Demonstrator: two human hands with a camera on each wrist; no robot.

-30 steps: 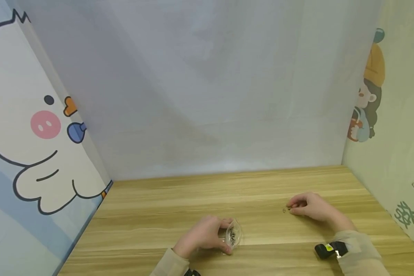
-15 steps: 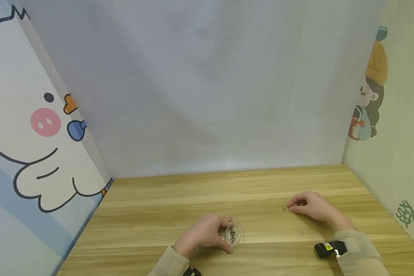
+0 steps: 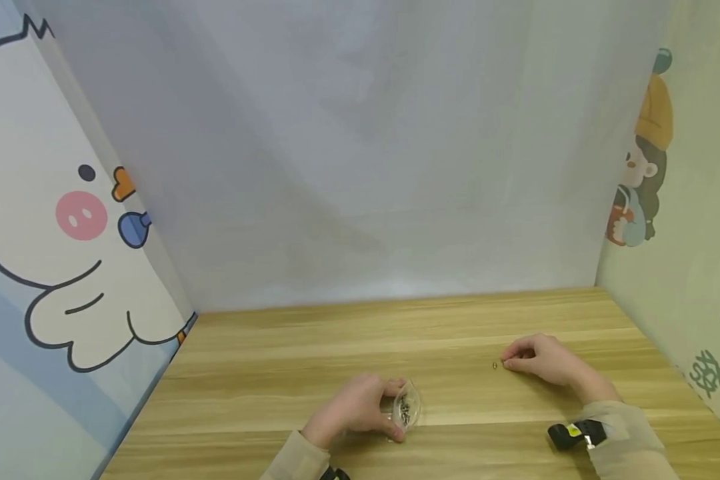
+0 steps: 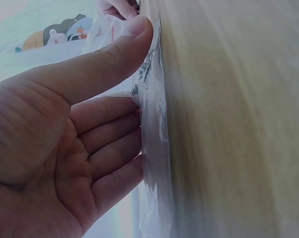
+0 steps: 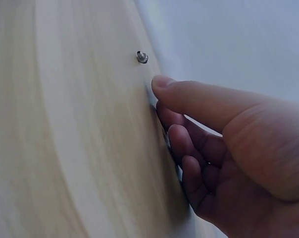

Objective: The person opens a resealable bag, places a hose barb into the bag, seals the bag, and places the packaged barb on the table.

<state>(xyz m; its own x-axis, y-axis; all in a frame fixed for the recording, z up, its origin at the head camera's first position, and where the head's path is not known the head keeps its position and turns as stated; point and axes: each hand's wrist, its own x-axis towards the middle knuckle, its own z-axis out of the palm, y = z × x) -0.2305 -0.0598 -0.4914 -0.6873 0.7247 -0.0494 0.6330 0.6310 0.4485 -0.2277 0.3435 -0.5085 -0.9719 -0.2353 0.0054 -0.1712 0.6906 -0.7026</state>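
A clear plastic bag (image 3: 413,412) with several small metal screws (image 3: 405,411) inside lies on the table, its mouth held wide. My left hand (image 3: 359,404) holds it by the rim, thumb on one side and fingers on the other. In the left wrist view, the thumb lies across the bag (image 4: 157,129). Farther right, my right hand (image 3: 543,360) is low at the tabletop, thumb and index finger pinched together on a tiny metal piece, mostly hidden by the fingertips. Just left of those fingertips a small metal screw (image 3: 495,365) stands on the table, also seen as a screw (image 5: 142,57) in the right wrist view.
The wood-grain table (image 3: 264,373) ends at a pale grey curtain (image 3: 360,200) behind. Printed cartoon panels flank it, a white figure (image 3: 30,220) at left and a child in an orange hat (image 3: 654,113) at right. Black camera straps sit on both wrists.
The right fingertips have closed over the tiny metal piece that showed between them earlier, and the hand has shifted very slightly right. My left hand and the bag hold still.
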